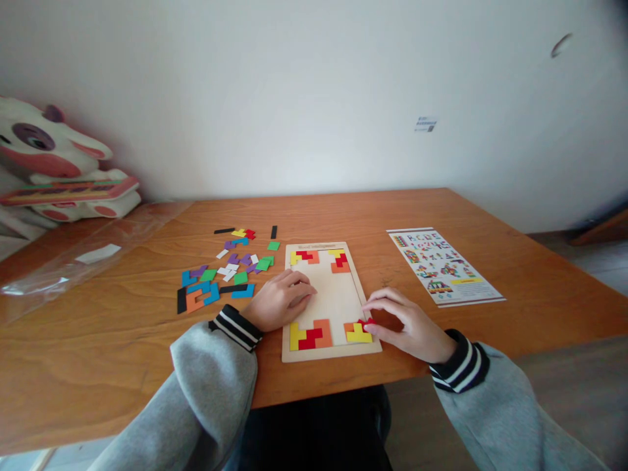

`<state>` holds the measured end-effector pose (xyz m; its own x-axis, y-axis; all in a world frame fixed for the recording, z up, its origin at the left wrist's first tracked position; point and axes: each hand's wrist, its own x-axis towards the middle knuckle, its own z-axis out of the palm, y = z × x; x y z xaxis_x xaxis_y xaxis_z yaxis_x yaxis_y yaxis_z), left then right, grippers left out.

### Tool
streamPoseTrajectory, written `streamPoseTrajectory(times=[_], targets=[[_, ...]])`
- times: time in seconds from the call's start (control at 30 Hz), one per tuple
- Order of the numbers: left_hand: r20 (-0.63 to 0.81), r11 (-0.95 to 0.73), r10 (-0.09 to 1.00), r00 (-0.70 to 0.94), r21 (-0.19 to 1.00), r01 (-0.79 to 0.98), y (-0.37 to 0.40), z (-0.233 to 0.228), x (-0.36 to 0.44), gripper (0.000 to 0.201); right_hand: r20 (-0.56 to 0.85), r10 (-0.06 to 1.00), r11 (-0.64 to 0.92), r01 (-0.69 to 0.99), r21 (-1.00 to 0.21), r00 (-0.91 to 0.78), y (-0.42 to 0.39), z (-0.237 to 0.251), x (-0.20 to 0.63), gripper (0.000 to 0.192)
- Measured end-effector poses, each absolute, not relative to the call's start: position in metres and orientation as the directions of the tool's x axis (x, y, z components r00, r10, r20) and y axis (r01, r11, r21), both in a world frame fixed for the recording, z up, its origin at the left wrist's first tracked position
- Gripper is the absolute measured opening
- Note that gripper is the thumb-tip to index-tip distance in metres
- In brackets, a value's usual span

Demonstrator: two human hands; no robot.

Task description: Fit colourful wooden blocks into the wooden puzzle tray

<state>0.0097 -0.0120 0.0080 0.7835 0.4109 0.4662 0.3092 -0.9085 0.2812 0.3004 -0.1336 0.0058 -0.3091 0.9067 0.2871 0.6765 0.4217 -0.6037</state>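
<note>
table (122, 353) orange-brown | cuffs (235, 325) black-white striped | sleeves (216, 386) grey

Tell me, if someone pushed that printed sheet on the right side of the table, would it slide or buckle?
The printed sheet lies thin and flat on the smooth wooden table, so it would probably slide easily. Lifted by one corner, it would likely droop. It looks very light, so a draught might shift it.

One puzzle board (328, 297), one instruction sheet (444, 265), two hands, one plastic bag (73, 261)
</note>
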Motion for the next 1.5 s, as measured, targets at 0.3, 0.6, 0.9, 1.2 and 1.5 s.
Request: streamPoseTrajectory(times=[0.3, 0.6, 0.9, 1.2, 1.5], targets=[[0.452, -0.935, 0.334, 0.827, 0.27, 0.231, -0.018, 0.011, 0.012, 0.018, 0.185, 0.911, 0.404, 0.714, -0.572, -0.368, -0.124, 0.012, 0.286, 0.032], [0.426, -0.928, 0.345, 0.836, 0.287, 0.237, -0.017, 0.01, 0.011, 0.019, 0.278, 0.92, 0.393, 0.672, -0.628, -0.278, -0.099, 0.005, 0.282, 0.024], [0.424, -0.936, 0.327, 0.844, 0.269, 0.227, -0.016, 0.01, 0.011, 0.02, 0.281, 0.931, 0.365, 0.568, -0.737, -0.234, -0.111, 0.001, 0.287, 0.021], [0.402, -0.933, 0.327, 0.855, 0.282, 0.224, -0.015, 0.007, 0.011, 0.02, 0.173, 0.931, 0.335, 0.569, -0.751, -0.32, -0.134, 0.017, 0.286, 0.018], [0.408, -0.927, 0.338, 0.848, 0.3, 0.225, -0.016, 0.008, 0.011, 0.02, 0.192, 0.919, 0.378, 0.623, -0.685, -0.345, -0.132, 0.016, 0.284, 0.018]])
